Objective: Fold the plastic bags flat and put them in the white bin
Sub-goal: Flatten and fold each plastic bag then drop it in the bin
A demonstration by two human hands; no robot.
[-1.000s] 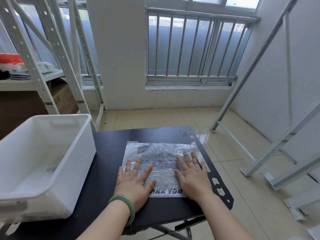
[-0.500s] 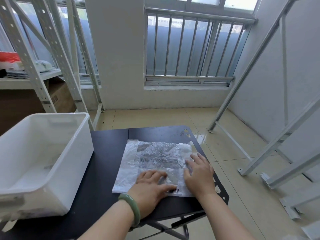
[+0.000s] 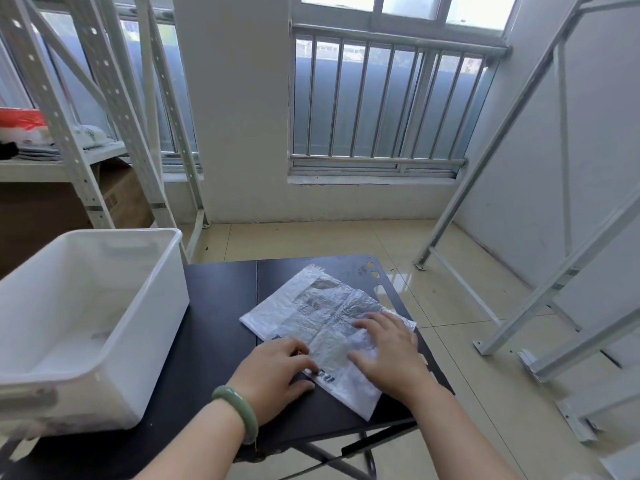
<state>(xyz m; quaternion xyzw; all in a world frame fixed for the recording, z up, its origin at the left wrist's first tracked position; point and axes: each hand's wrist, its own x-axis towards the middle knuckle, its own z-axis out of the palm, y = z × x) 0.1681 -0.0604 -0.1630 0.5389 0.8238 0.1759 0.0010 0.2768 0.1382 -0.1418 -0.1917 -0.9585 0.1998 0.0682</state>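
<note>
Head view: a crinkled white plastic bag [image 3: 325, 327] with dark print lies flat on the black worktop [image 3: 218, 313], turned cornerwise, just right of the white bin [image 3: 104, 306], which also stands on the worktop and looks empty apart from glare. The left hand [image 3: 277, 372], green bangle [image 3: 239, 410] at the wrist, sits at the bag's near-left edge, fingers curled, the tips apparently nipping that edge; whether it has truly lifted the film I cannot tell. The right hand [image 3: 388, 351] lies spread and flat on the bag's right side, gripping nothing, likely pinning the slippery film so the edge can be folded over without the sheet sliding. Against half a second ago, the bag has rotated from nearly square to the worktop to a diamond lie, and the left hand has moved from on top of the bag to its edge; a second ago both palms were pressed flat, smoothing it. Judged step: beginning the first fold.
</note>
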